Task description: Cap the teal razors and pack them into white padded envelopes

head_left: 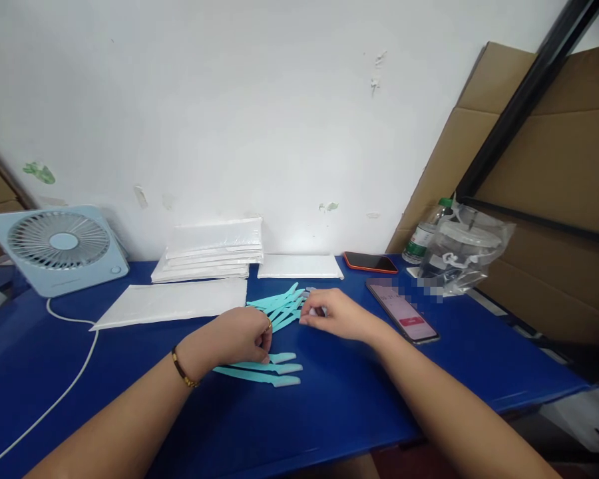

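Note:
Several slim turquoise razor-like tools (285, 382) lie roughly side by side on the blue table. Over the ends of these rests my left hand (239, 336), its fingers curled together at the uppermost one. Behind it, a loose pile of similar turquoise tools (279, 303) spreads between both hands. My right hand (332, 313) is at the pile's right edge, thumb and fingers pinched around something small and pale that I cannot make out. A few greyish pieces show just behind its fingertips.
A light blue fan (62, 246) with a white cable stands left. White packets (209, 246) are stacked by the wall, one flat packet (174, 303) in front. Right are a red-edged phone (369, 262), a lit phone (399, 309), a bottle (422, 239) and a bagged cup (462, 249).

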`<state>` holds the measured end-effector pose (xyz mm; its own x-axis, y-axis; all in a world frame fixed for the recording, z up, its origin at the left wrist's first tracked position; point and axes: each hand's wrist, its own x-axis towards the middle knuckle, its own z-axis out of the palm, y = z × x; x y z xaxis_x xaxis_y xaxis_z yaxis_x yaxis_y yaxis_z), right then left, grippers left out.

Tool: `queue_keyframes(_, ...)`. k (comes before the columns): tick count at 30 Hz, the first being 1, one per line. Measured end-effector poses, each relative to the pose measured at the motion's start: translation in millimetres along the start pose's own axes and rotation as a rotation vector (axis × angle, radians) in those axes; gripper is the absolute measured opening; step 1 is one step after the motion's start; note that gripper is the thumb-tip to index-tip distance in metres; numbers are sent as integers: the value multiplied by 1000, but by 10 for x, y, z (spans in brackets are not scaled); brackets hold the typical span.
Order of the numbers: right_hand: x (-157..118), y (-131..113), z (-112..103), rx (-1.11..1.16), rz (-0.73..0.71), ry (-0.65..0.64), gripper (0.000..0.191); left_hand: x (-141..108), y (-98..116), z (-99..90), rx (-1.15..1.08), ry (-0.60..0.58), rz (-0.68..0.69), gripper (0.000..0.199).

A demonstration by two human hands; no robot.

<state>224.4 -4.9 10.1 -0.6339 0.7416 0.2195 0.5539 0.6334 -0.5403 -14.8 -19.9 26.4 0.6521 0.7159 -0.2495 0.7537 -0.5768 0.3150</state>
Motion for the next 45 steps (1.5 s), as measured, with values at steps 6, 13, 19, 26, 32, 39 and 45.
queue_keyframes(6, -29, -161, 73, 82, 24, -162, 23, 111, 86, 73, -44, 191, -35, 16)
queue_keyframes(13, 25, 211, -3, 311, 271, 42, 30, 263, -14, 53, 18, 394, -92, 22)
queue_keyframes(19, 61, 448, -98, -105, 288, 272, 30, 221, -30, 37, -2, 445, -57, 27)
queue_keyframes(26, 4, 259, -89, -27, 196, 203, 23, -66, 126, 1, -44, -44, 0, 8)
queue_keyframes(32, -29, -112, 38, 177, 107, -81, 31, 52, 153, 62, -72, 184, -27, 11)
queue_keyframes(39, 53, 148, 71, 382, 222, -20, 32, 245, 19, 52, -57, 356, -69, 21)
queue_keyframes(45, 98, 414, -63, 86, 257, 220, 33, 186, -41, 4, -61, 395, -101, 33)
